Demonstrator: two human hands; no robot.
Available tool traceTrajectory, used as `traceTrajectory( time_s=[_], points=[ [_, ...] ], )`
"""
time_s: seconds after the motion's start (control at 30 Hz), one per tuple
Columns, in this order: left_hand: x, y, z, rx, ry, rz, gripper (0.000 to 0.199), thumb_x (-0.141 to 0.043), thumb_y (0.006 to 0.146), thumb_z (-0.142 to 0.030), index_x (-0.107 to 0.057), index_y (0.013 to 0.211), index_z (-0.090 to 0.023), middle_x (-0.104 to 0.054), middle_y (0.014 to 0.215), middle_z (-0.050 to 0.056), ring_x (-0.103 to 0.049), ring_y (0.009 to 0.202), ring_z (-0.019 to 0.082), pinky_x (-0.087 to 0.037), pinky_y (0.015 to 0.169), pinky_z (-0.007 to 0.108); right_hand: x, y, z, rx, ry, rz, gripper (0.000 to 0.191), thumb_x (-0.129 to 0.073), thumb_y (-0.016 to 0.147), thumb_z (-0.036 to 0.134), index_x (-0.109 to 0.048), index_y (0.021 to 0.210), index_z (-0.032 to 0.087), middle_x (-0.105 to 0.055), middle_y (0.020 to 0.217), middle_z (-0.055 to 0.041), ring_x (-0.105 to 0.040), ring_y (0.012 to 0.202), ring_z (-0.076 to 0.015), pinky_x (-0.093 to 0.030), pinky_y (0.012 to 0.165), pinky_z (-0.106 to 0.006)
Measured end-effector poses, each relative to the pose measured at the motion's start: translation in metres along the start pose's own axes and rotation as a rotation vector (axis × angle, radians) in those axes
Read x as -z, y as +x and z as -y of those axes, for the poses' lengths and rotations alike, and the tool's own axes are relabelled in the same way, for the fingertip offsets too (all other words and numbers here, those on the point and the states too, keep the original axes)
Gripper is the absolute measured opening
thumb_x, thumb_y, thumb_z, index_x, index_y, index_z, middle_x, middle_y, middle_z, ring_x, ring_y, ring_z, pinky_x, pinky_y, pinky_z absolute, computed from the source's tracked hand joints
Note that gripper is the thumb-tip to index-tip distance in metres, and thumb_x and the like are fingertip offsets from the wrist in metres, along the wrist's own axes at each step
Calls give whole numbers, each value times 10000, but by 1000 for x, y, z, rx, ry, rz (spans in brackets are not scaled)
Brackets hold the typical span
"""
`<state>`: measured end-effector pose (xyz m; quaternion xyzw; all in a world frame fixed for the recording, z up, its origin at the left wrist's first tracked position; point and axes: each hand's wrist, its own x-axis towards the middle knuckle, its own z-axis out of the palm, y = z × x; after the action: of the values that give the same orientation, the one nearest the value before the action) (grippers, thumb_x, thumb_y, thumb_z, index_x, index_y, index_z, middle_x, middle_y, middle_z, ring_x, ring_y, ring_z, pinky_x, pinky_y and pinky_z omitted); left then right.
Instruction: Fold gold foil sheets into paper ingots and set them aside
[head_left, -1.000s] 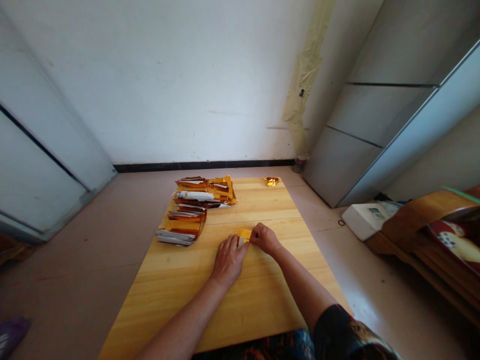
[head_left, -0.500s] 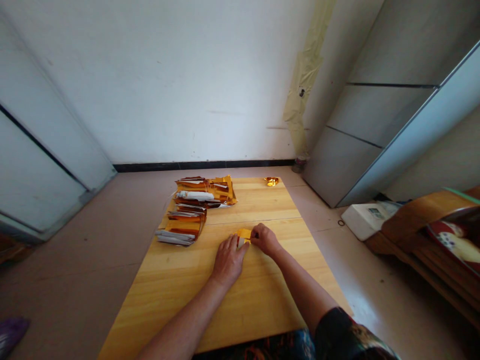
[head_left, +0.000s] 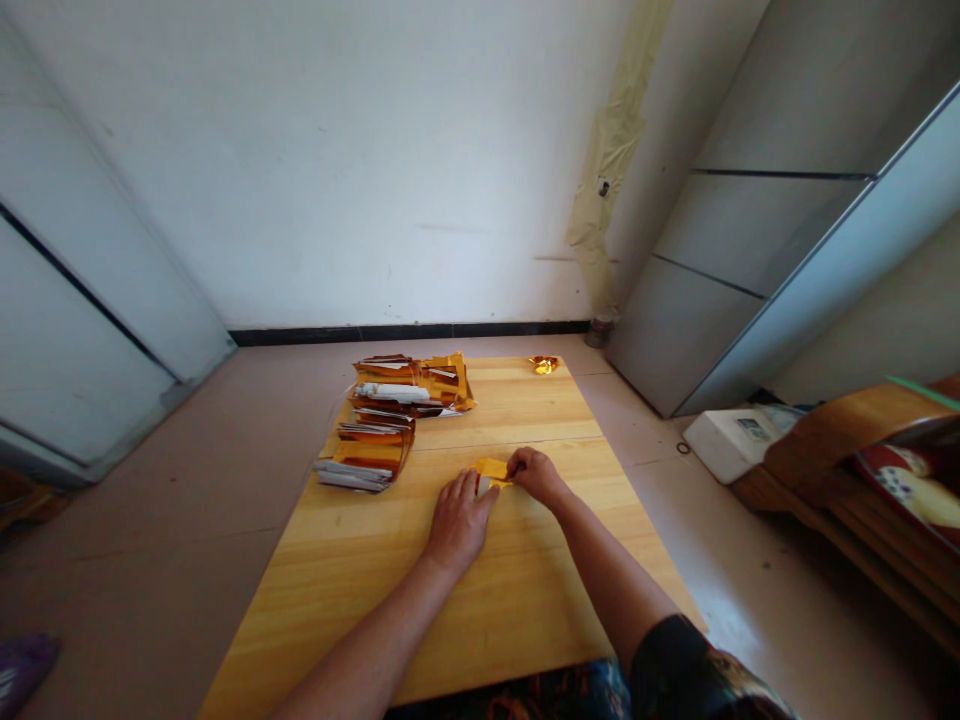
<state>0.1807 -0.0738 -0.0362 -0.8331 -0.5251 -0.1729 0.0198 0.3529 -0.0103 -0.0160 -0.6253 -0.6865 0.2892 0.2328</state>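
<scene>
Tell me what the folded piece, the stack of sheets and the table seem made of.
The folded piece in the right hand looks like thin paper with a shiny yellow face; it holds sharp creases. The stack of sheets seems similar foil-faced paper: gold and silver surfaces catch the light. The table looks like varnished wood, with visible grain and soft shine.

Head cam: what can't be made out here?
Head view only:
- Gold foil piece: its near edge and fold are hidden by the left hand and right hand.
- Stacked foil sheets: lower sheets hidden by upper ones.
- Small gold foil scrap: too small to tell its shape.
</scene>
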Motion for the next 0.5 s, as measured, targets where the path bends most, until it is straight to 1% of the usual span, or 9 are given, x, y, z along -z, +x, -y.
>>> traceTrajectory(
  time_s=[0.1,0.2,0.3,0.5],
  points=[
    [-1,0,0,4,-21,-13,332,-500,854,-146,-603,1138,-285,-526,1253,105,-452,1190,259,-399,967,451,0,-2,4,-27,-18,0,131,-629,624,64,-604,677,181,-599,741,19,-545,697,-113,-406,644,-192],
    [-1,0,0,4,-18,-10,341,-509,847,-143,-599,1143,-288,-526,1253,104,-450,1190,259,-397,967,450,-3,-4,6,-21,-77,-21,119,-669,611,112,-600,682,177,-589,771,10,-530,685,-110,-393,625,-194],
    [1,0,-1,3,-10,3,340,-508,849,-151,-595,1146,-291,-525,1253,99,-453,1185,252,-397,965,446,-4,-4,6,-11,-96,-32,128,-634,613,80,-602,688,178,-589,785,6,-528,691,-107,-393,632,-191],
    [4,1,-1,-3,26,20,331,-515,850,-162,-598,1146,-284,-526,1241,115,-459,1175,260,-405,954,437,3,-1,1,-2,17,-29,225,-529,577,-29,-599,654,170,-607,749,7,-554,693,-105,-418,654,-187]
  ],
)
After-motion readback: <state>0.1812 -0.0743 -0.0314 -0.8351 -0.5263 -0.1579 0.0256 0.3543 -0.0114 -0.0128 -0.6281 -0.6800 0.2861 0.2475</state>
